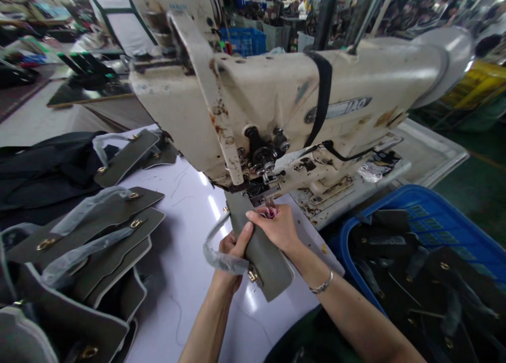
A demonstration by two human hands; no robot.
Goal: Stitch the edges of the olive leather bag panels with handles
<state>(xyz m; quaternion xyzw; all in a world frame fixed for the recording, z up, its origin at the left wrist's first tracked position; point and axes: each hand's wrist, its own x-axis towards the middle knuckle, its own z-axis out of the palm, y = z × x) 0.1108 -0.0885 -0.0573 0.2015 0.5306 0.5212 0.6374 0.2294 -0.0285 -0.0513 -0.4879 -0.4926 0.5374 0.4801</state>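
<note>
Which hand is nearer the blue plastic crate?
Right. The right hand is just left of the blue plastic crate; the left hand is farther left, beyond it.

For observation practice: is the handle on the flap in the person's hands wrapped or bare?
Wrapped: clear film covers the handle of the olive flap, in left hand and right hand.

Left hand [230, 260] gripping low, right hand [275, 228] pinching higher

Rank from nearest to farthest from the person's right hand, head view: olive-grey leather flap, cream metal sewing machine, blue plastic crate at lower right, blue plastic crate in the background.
From the right hand:
1. Olive-grey leather flap: touching it, centre.
2. Cream metal sewing machine: just above.
3. Blue plastic crate: lower right.
4. Background blue plastic crate: far, behind the machine.
</note>
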